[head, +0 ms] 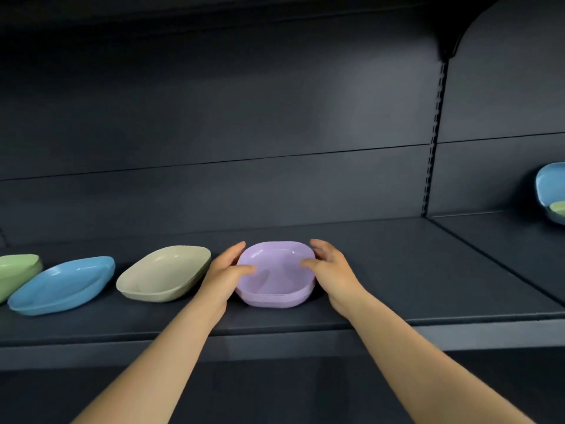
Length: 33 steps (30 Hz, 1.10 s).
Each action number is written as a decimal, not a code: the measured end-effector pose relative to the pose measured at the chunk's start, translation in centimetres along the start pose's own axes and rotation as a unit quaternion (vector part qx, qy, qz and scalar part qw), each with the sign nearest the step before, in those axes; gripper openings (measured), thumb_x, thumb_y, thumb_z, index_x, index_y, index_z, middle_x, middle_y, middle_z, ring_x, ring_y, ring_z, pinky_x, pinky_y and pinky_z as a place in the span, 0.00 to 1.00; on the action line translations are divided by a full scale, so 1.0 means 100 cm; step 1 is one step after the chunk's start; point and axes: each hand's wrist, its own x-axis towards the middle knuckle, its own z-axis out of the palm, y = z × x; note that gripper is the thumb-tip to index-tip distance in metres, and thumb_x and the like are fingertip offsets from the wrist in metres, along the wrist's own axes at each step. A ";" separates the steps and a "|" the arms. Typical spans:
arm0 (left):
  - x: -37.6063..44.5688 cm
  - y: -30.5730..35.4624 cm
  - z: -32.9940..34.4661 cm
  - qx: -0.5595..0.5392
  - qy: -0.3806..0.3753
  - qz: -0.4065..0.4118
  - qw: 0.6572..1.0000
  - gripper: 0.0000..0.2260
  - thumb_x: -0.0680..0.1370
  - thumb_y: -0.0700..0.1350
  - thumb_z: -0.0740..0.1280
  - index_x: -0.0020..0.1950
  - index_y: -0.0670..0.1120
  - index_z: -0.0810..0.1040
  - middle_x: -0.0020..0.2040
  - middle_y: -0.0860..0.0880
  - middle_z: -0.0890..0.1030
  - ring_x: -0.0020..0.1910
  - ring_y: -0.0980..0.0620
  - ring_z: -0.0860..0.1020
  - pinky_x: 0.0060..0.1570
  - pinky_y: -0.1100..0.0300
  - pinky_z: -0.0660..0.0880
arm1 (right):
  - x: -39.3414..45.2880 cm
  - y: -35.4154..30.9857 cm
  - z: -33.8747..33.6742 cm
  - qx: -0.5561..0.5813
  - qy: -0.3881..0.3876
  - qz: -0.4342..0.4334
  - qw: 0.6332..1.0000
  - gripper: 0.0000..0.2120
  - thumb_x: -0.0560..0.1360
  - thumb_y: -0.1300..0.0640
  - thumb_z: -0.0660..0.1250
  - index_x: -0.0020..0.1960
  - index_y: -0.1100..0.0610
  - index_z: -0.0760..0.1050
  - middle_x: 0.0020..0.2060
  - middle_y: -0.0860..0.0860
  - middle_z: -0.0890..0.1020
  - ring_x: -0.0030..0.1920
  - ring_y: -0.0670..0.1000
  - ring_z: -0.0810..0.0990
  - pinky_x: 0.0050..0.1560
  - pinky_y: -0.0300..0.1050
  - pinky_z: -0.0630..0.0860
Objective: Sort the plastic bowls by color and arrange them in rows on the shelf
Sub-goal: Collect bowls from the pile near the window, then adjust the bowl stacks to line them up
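A purple bowl (276, 273) sits on the dark shelf (397, 270) in the middle of the view. My left hand (226, 272) holds its left rim, thumb over the edge. My right hand (328, 267) holds its right rim the same way. To the left along the shelf stand a beige bowl (165, 272), a blue bowl (62, 284) and a green bowl (16, 272), the last cut off by the frame edge.
On the neighbouring shelf section at far right a blue bowl (550, 191) leans with a green bowl (558, 208) inside it. A slotted upright post (434, 139) divides the two sections. Bare shelf lies right of the purple bowl.
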 end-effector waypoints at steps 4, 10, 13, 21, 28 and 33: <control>-0.024 0.013 -0.005 0.037 0.050 0.009 0.998 0.26 0.77 0.43 0.66 0.74 0.48 0.64 0.72 0.50 0.68 0.69 0.52 0.67 0.61 0.61 0.63 | -0.022 -0.008 -0.024 -0.035 0.037 -0.031 0.998 0.20 0.77 0.58 0.66 0.67 0.54 0.69 0.62 0.51 0.74 0.56 0.48 0.73 0.55 0.39 0.67; -0.074 0.057 0.003 0.313 0.072 0.109 0.941 0.23 0.78 0.50 0.65 0.72 0.49 0.67 0.70 0.48 0.69 0.69 0.49 0.68 0.64 0.57 0.65 | -0.082 -0.033 -0.121 -0.451 0.006 -0.168 0.877 0.22 0.77 0.51 0.65 0.70 0.52 0.66 0.66 0.50 0.70 0.67 0.52 0.68 0.64 0.44 0.68; -0.105 0.073 0.026 0.423 0.073 0.147 0.891 0.22 0.78 0.51 0.63 0.71 0.48 0.68 0.70 0.47 0.69 0.68 0.46 0.67 0.65 0.55 0.65 | -0.117 -0.049 -0.168 -0.607 -0.016 -0.179 0.774 0.26 0.78 0.49 0.64 0.73 0.51 0.61 0.70 0.50 0.65 0.71 0.54 0.62 0.69 0.50 0.64; -0.168 0.102 0.120 0.435 0.030 0.193 0.879 0.22 0.79 0.53 0.62 0.71 0.48 0.67 0.71 0.49 0.66 0.70 0.48 0.63 0.66 0.55 0.63 | -0.201 -0.064 -0.269 -0.730 0.012 -0.181 0.659 0.27 0.78 0.48 0.61 0.74 0.52 0.59 0.71 0.50 0.63 0.71 0.53 0.61 0.69 0.49 0.63; -0.166 0.147 0.234 0.408 -0.028 0.228 0.884 0.21 0.79 0.53 0.61 0.71 0.49 0.66 0.72 0.50 0.64 0.71 0.48 0.61 0.67 0.52 0.63 | -0.220 -0.067 -0.383 -0.726 0.075 -0.152 0.667 0.26 0.76 0.49 0.62 0.73 0.51 0.62 0.70 0.49 0.65 0.71 0.52 0.61 0.69 0.49 0.63; -0.135 0.176 0.342 0.392 -0.069 0.247 0.884 0.21 0.80 0.52 0.60 0.72 0.49 0.65 0.72 0.50 0.63 0.72 0.49 0.60 0.65 0.53 0.63 | -0.198 -0.060 -0.487 -0.717 0.123 -0.133 0.673 0.26 0.76 0.48 0.63 0.72 0.52 0.63 0.70 0.50 0.65 0.71 0.53 0.61 0.68 0.49 0.63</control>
